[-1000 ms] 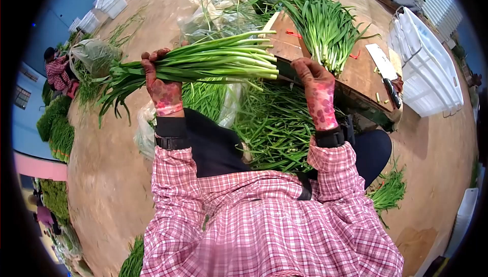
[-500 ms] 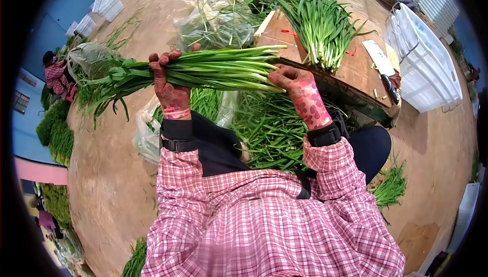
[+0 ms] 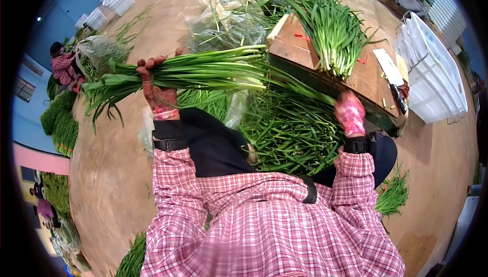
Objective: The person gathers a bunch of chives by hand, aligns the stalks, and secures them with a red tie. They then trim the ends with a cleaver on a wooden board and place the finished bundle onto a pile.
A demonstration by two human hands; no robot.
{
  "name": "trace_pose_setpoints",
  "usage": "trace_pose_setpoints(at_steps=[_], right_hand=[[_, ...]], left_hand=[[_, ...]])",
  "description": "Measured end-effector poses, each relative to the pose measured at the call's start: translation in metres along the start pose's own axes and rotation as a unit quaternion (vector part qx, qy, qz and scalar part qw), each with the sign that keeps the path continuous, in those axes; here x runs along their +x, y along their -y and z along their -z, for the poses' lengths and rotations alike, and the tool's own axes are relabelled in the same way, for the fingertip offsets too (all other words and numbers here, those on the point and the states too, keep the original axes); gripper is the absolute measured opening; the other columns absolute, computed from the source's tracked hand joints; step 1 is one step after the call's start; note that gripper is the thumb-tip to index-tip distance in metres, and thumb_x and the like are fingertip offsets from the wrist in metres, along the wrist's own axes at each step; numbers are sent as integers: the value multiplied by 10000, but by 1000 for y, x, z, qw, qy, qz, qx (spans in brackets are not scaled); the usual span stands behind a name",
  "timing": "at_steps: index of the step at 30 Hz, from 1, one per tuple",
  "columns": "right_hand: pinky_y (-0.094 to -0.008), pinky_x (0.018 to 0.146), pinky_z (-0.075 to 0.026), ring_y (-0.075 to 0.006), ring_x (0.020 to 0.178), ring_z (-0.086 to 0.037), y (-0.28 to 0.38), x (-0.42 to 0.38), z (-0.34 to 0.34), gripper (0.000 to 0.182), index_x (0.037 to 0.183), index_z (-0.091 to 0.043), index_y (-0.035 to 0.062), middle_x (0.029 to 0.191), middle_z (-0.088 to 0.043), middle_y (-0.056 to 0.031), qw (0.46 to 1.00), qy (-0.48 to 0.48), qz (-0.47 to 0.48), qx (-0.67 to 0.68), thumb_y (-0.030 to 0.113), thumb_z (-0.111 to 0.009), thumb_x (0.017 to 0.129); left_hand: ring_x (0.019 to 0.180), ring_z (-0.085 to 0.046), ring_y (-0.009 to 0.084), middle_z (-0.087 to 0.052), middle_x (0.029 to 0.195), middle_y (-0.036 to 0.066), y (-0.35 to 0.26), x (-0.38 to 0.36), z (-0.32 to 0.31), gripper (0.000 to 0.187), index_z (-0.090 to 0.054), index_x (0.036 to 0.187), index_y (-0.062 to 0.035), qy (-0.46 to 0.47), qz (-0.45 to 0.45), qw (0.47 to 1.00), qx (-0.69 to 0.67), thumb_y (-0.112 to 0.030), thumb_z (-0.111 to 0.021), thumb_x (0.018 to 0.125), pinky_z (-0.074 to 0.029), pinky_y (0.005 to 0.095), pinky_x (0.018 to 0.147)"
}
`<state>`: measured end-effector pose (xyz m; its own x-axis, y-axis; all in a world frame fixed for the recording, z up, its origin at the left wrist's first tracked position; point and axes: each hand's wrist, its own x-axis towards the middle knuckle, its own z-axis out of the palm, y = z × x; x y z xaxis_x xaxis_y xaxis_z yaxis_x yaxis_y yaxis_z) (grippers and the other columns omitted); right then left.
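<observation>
My left hand (image 3: pixel 155 90), in a red patterned glove, is closed around a thick bundle of green onions (image 3: pixel 213 71), held level in front of me with the pale stem ends pointing right. My right hand (image 3: pixel 349 113), gloved the same, is off to the right near the edge of the wooden board (image 3: pixel 297 48). Its fingers are closed on a thin green leaf (image 3: pixel 300 86) that stretches back to the bundle's stem end. Under both hands lies a heap of loose greens (image 3: pixel 290 129).
A second pile of green onions (image 3: pixel 330 28) and a cleaver (image 3: pixel 390 71) lie on the board. White crates (image 3: pixel 432 68) stand at the right, plastic bags of greens (image 3: pixel 223 23) behind the bundle. Another person (image 3: pixel 63 66) sits at far left by stacked bunches (image 3: pixel 58 124).
My right hand has left the bundle's stem end and swung right and down, drawing a thin leaf out with it. The left hand keeps its hold and has shifted slightly left.
</observation>
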<state>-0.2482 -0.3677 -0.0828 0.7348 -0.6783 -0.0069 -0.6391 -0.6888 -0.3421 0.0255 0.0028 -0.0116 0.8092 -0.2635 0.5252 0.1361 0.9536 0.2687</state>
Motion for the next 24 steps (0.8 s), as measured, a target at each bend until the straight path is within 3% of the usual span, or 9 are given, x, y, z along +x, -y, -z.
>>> trace_pose_setpoints(at_steps=[1, 3, 4, 7, 11, 14, 17, 21, 24], right_hand=[[-409, 866, -490, -323, 1002, -617, -3, -2, 6, 262, 946, -705, 49, 1085, -651, -160, 979, 102, -72, -159, 266, -665, 803], [-434, 896, -475, -319, 1031, -606, 11, -13, 21, 372, 1056, -678, 58, 1117, -646, -148, 990, 89, -44, -97, 316, -697, 789], [-446, 931, -451, -330, 1089, -576, 20, -20, 14, 465, 1138, -646, 78, 1174, -622, -143, 982, -132, 135, -4, 371, -711, 784], [-457, 1057, -352, -362, 1264, -434, 110, -15, 48, 778, 1290, -497, 28, 1327, -496, -174, 912, -245, 312, 99, 433, -794, 697], [-499, 1139, -208, -403, 1397, -234, 161, 11, 38, 1171, 1455, -281, 49, 1482, -310, -230, 877, -146, 444, 111, 707, -728, 596], [-470, 1127, -251, -431, 1369, -284, 157, 11, 19, 1254, 1471, -211, 3, 1416, -371, -308, 875, 144, 388, 251, 705, -745, 580], [-360, 1076, -351, -350, 1322, -404, 144, -17, 3, 1240, 1481, -144, -17, 1419, -386, -289, 850, 209, 342, 342, 487, -852, 596], [-320, 1046, -374, -258, 1271, -471, 141, -50, -43, 1155, 1492, -172, 16, 1388, -465, -223, 895, 154, 234, 346, 234, -884, 610], [-292, 927, -474, -220, 1105, -590, 138, -52, -99, 1049, 1471, -236, 9, 1258, -581, -173, 864, 125, 165, 460, 192, -861, 648]], left_hand=[[925, -589, 220, -622, 865, -4, -8, 1, 0, 172, -655, 1018, -141, 4, -7, 1000, 12, -233, -664, 873, -208, 646, 1122], [924, -587, 218, -616, 859, -7, -17, 3, -2, 169, -654, 1017, -142, 11, -18, 999, 33, -232, -665, 874, -204, 641, 1125], [918, -585, 213, -607, 851, -13, -14, 3, -7, 163, -651, 1016, -143, 8, -17, 999, 42, -236, -657, 882, -194, 640, 1128], [914, -580, 207, -602, 850, -14, 0, 8, -16, 157, -649, 1018, -145, 23, 23, 999, 13, -240, -647, 892, -190, 643, 1126], [915, -572, 202, -605, 845, -4, 20, 9, -25, 170, -650, 1028, -127, 22, 70, 996, -43, -220, -653, 886, -159, 630, 1136], [891, -602, 202, -615, 849, 12, 29, 13, -28, 158, -613, 1015, -139, -7, 107, 994, -2, -256, -626, 910, -321, 653, 1042], [828, -624, 190, -619, 813, 22, 40, 19, -9, 186, -553, 1011, -135, -96, 160, 978, 89, -259, -644, 907, -465, 624, 911], [713, -583, 209, -572, 753, 35, 79, 14, -5, 234, -519, 962, -103, -206, 194, 945, 163, -310, -622, 922, -510, 580, 767], [684, -559, 193, -548, 711, 39, 120, 14, -4, 274, -572, 814, -85, -199, 157, 921, 295, -320, -572, 954, -516, 383, 638]])
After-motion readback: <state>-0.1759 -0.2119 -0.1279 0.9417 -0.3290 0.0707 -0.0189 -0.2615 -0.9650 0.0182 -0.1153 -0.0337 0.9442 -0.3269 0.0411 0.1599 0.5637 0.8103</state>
